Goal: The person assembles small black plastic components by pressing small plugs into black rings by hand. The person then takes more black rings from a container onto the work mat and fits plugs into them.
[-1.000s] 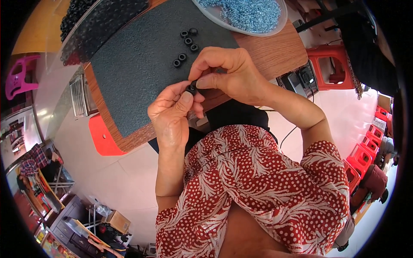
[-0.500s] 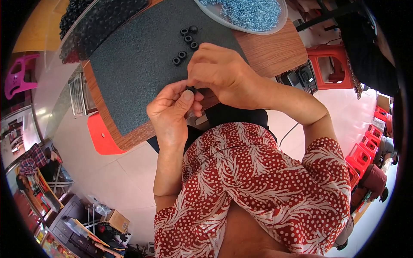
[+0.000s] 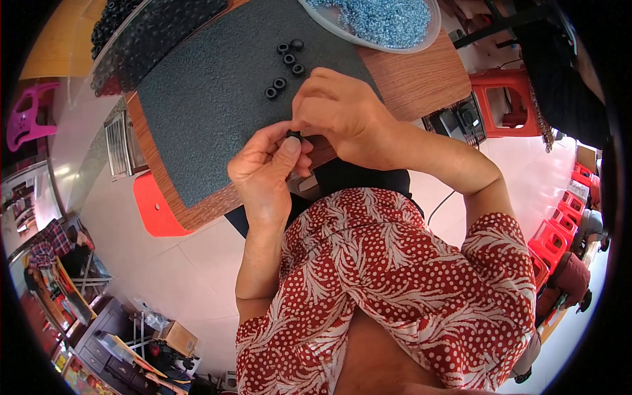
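Between the thumb and fingertips of my left hand (image 3: 266, 168) is a small black ring-shaped bead (image 3: 293, 134). My right hand (image 3: 342, 112) is pinched closed right above that bead, its fingertips touching or nearly touching it; whatever it grips is too small to make out. Both hands are over the near edge of a dark grey mat (image 3: 210, 99). Just beyond my right hand, several loose black beads (image 3: 289, 59) lie on the mat in short rows, most with their holes facing up.
A clear bin of black beads (image 3: 164, 39) stands at the table's far left. At the far right, a round tub (image 3: 421, 45) holds small blue beads. The wooden tabletop (image 3: 421, 79) shows around the mat. Red stools (image 3: 503, 102) stand to the right; another red seat (image 3: 155, 204) is at lower left.
Both hands have shifted slightly to the right together. The black bead in my left fingertips shows a little more now. The loose beads on the mat stay put.
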Demonstrator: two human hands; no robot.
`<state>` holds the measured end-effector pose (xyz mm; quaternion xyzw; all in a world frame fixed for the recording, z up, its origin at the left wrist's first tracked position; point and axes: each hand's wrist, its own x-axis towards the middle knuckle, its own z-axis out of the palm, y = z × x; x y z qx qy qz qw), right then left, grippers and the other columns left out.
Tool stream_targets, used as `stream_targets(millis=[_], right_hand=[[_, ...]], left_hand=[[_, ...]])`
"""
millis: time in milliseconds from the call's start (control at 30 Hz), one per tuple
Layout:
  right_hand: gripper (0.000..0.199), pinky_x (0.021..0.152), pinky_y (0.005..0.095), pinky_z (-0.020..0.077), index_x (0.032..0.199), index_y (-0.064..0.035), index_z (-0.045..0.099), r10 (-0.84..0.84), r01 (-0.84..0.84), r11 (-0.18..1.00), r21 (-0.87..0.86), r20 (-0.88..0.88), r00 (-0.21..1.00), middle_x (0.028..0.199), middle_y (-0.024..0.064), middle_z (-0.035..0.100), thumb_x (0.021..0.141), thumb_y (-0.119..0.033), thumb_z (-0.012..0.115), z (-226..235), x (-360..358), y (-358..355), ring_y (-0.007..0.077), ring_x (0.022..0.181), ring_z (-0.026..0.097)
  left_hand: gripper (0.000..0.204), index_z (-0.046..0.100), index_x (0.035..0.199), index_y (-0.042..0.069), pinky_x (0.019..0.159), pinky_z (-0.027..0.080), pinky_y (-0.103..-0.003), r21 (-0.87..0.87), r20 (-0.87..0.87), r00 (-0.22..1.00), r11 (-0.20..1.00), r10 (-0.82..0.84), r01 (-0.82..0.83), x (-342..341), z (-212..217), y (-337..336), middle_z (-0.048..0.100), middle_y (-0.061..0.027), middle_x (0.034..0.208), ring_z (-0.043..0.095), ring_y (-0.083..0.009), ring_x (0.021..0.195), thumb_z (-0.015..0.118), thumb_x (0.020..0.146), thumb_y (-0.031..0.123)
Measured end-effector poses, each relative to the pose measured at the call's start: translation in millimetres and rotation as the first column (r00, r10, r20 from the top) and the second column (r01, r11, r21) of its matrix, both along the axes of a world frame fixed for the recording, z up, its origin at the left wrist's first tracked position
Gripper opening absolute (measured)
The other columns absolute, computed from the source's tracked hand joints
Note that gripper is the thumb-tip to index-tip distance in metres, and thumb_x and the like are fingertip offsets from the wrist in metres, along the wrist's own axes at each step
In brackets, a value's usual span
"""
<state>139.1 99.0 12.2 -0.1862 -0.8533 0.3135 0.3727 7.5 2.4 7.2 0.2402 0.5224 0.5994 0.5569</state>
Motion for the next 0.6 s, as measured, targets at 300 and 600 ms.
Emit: stream_targets(millis=[300,600], right_hand=[[0.011,0.059,0.0348,0.0443,0.07,-0.003,0.057,0.015,-0.019,0.994,-0.106,-0.036,0.999,0.071,0.0077,0.055,0.063,0.001,0.066,2.2,-0.3,0.5,0.0257,0.073,0.053],[0.013,0.062,0.0332,0.0452,0.077,-0.004,0.061,-0.053,0.043,0.99,-0.135,-0.072,0.996,0.072,0.007,0.056,0.065,-0.001,0.066,4.7,0.7,-8.0,0.0246,0.075,0.055]], left_hand=[[0.018,0.06,0.099,-0.006,0.05,0.049,-0.022,0.033,0.013,1.0,0.999,0.023,-0.023,0.9,0.6,-0.4,0.063,-0.0112,0.076,0.058,-0.012,0.058,0.06,0.083,0.003],[0.018,0.058,0.097,-0.007,0.045,0.047,-0.022,0.1,0.065,0.998,0.995,0.01,-0.016,-0.3,-2.8,0.5,0.063,-0.0135,0.074,0.058,-0.0132,0.054,0.061,0.084,0.004]])
